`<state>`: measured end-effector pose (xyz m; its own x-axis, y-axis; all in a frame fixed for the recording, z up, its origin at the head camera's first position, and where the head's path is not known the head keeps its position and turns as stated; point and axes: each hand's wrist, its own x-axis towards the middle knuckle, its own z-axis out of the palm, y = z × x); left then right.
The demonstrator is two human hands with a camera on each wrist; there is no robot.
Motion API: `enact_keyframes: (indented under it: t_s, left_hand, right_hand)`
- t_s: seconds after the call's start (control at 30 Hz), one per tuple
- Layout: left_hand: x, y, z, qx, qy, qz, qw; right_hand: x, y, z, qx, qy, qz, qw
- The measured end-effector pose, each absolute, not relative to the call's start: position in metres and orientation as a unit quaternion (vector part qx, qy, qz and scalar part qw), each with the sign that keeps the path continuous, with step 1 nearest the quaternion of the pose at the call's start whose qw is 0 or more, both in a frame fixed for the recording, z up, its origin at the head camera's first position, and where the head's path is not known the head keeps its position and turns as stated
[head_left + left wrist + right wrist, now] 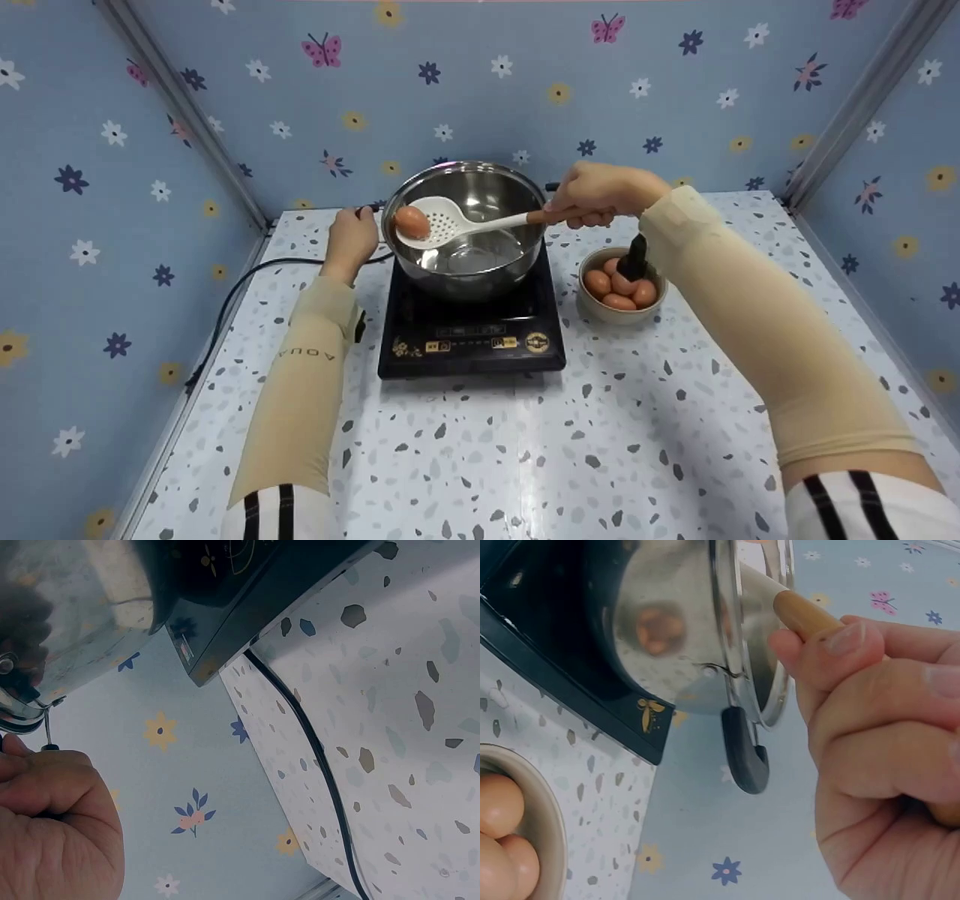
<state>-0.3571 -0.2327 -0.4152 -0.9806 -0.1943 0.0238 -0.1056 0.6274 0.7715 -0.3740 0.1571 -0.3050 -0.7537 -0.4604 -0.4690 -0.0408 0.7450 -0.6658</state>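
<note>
A steel pot (480, 281) stands on a black induction cooker (472, 349). My left hand (350, 241) grips the pot's left handle, which is mostly hidden under the fingers. In my right hand (604, 193) is the wooden handle (804, 613) of a white slotted spoon (444, 234), fingers curled round it. The spoon's perforated bowl is over the pot's opening, toward the left, and carries one brown egg (412, 223). Clear liquid shows in the pot below. The pot's black right handle (744, 754) hangs out below my right hand in the right wrist view.
A beige bowl (621, 315) with several brown eggs (598, 283) stands right of the cooker, partly under my right wrist. A black cord (247, 279) runs from the cooker to the left table edge. Flowered panels (487, 97) enclose the speckled table (517, 457) behind and at both sides.
</note>
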Motion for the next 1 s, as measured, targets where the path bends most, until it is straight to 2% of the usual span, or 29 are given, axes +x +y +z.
enact_keyframes:
  t_s: [1.0]
  left_hand:
    - [-0.357, -0.234, -0.415, 0.076, -0.901, -0.426, 0.040]
  right_hand:
    - [-0.353, 0.226, -0.265, -0.090, 0.885, -0.353, 0.290]
